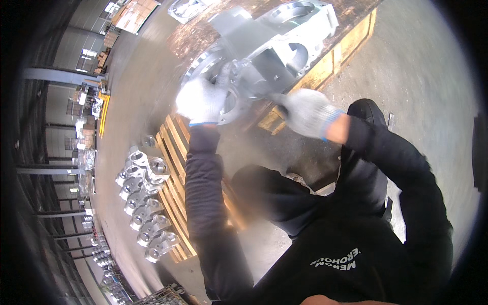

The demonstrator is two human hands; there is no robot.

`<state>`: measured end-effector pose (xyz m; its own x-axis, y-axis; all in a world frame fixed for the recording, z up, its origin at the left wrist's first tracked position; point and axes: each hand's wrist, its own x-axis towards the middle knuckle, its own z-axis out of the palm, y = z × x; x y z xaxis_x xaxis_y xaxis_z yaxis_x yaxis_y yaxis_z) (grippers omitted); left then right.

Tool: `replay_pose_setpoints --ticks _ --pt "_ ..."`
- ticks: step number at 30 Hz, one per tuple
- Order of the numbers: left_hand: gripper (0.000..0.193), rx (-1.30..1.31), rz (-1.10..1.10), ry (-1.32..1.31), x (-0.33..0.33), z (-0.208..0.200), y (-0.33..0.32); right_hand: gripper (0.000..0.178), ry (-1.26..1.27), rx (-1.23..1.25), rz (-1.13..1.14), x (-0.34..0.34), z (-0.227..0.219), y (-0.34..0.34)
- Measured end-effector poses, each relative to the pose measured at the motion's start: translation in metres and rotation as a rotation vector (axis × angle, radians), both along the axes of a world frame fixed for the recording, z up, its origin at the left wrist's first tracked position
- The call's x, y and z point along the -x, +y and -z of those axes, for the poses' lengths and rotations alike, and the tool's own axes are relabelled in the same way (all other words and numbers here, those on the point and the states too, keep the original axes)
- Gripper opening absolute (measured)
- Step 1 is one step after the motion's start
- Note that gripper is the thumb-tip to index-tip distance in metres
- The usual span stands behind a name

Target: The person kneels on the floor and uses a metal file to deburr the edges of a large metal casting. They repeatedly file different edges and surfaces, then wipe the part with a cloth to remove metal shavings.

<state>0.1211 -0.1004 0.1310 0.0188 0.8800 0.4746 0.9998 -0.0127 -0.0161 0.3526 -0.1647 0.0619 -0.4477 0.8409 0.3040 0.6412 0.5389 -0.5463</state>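
On the wooden table lies a silver metal part. The gloved left hand rests at its ringed left end; I cannot tell whether its fingers grip the rim. Near the part's lower edge, the gloved right hand is curled, its grip unclear through blur. Castings line a slatted pallet.

Castings on the table at upper centre, pallet below, left of centre, more castings along the pallet's left side.
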Motion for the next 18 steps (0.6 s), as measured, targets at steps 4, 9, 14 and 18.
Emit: replay_pose_setpoints --ticks 4,9,14,18 --pt "0.063 -0.036 0.03 -0.022 0.001 0.002 -0.001 0.04 -0.054 0.01 0.033 -0.001 -0.002 -0.001" --pt "0.06 -0.06 0.024 -0.016 -0.002 0.0 -0.002 0.038 -0.071 0.023 -0.061 -0.002 0.005 0.014" --pt "0.049 0.048 -0.085 0.069 -0.002 -0.002 -0.003 0.04 -0.106 0.016 -0.114 -0.014 -0.005 0.024" --pt "0.041 -0.179 0.147 0.014 -0.002 -0.001 -0.004 0.034 -0.057 -0.017 -0.12 -0.014 0.01 0.037"
